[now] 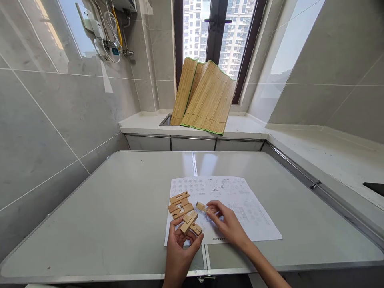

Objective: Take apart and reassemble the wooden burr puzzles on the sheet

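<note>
Your left hand (179, 250) gripped a cluster of joined wooden puzzle pieces (190, 224) above the printed instruction sheet (240, 200), whose small print was too fine to read. Your right hand (226, 224) pinched a single wooden piece (201, 207) just beside three loose notched pieces (180, 204) on the grey table (120, 216). Bamboo mats (204, 98) leaned by the window.

**Grey-tiled kitchen corner in daylight**

Large grey wall tiles (54, 120) fill the left and right of the frame. At top centre, a dark-framed window (217, 36) shows high-rises. A white counter (330, 152) runs beneath; bamboo mats (207, 100) lean there.
</note>
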Available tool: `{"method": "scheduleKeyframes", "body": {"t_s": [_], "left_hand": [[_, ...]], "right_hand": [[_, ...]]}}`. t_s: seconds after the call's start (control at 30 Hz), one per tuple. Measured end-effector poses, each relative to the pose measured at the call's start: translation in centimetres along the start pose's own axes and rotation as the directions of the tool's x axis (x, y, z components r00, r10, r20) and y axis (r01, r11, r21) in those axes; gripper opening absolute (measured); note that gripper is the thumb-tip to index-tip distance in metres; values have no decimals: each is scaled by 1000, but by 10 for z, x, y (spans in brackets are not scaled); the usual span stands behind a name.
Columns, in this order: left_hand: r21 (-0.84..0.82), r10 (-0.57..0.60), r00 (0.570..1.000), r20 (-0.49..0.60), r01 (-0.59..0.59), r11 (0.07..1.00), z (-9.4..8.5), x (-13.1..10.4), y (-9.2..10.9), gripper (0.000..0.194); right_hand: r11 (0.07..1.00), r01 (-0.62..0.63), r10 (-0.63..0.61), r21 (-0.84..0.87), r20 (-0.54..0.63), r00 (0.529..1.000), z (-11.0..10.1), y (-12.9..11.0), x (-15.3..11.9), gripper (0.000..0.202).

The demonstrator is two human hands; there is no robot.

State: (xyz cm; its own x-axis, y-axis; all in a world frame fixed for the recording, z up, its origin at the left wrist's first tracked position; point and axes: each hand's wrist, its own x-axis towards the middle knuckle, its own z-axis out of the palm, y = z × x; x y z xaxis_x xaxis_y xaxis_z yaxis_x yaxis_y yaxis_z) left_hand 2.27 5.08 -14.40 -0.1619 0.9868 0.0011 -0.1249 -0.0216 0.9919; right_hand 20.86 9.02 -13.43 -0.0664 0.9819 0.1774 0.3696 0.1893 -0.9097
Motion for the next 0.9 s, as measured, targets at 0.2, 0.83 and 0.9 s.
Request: {"method": "scheduleKeyframes", "body": {"t_s": [0.2,0.83,0.9], "left_hand": [[26,-12,995,94,10,1000,-2,1,-1,62],[104,-14,994,111,2,995,-3,2,0,64],[112,-16,995,102,4,994,-3,2,1,63]], "right_hand": [[786,-301,249,541,168,954,0,-13,-32,57],[779,-210,183,591,106,977,8,-22,-38,50],[771,-230,189,594,132,973,10,-20,-38,53]]}}
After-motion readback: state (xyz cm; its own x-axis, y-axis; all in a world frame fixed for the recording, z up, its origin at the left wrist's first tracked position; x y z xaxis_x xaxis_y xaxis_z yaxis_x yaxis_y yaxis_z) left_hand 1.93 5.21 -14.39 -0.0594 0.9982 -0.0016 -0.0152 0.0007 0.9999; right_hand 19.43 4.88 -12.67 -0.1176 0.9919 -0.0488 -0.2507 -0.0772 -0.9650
